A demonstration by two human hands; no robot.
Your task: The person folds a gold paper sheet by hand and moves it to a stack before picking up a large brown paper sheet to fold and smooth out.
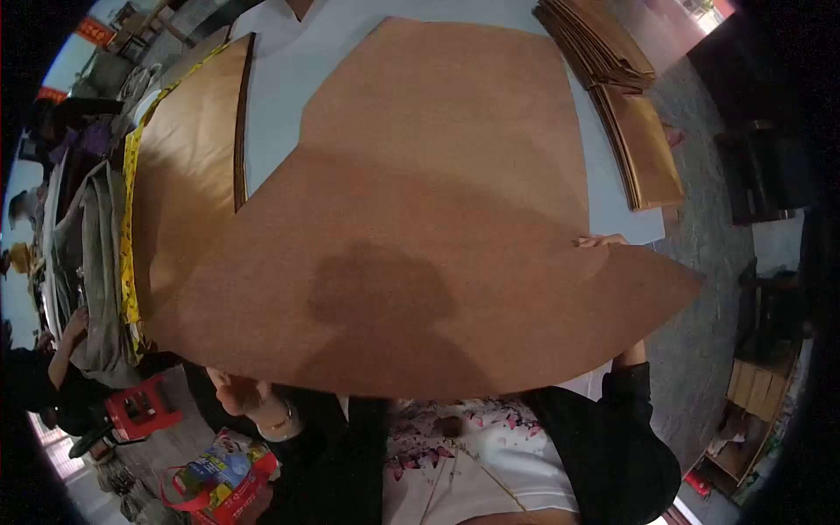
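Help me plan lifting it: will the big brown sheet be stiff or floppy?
The brown sheet probably bends easily, as its edge looks thin. Likely light too: the right hand seems to hold only its edge.

The right hand (604, 240) reaches forward, partly hidden; the left hand (241, 395) sits nearer the body.

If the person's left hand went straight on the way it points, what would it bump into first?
Likely the near edge or underside of the brown sheet. The left hand sits right by that edge; whether they already touch is unclear.
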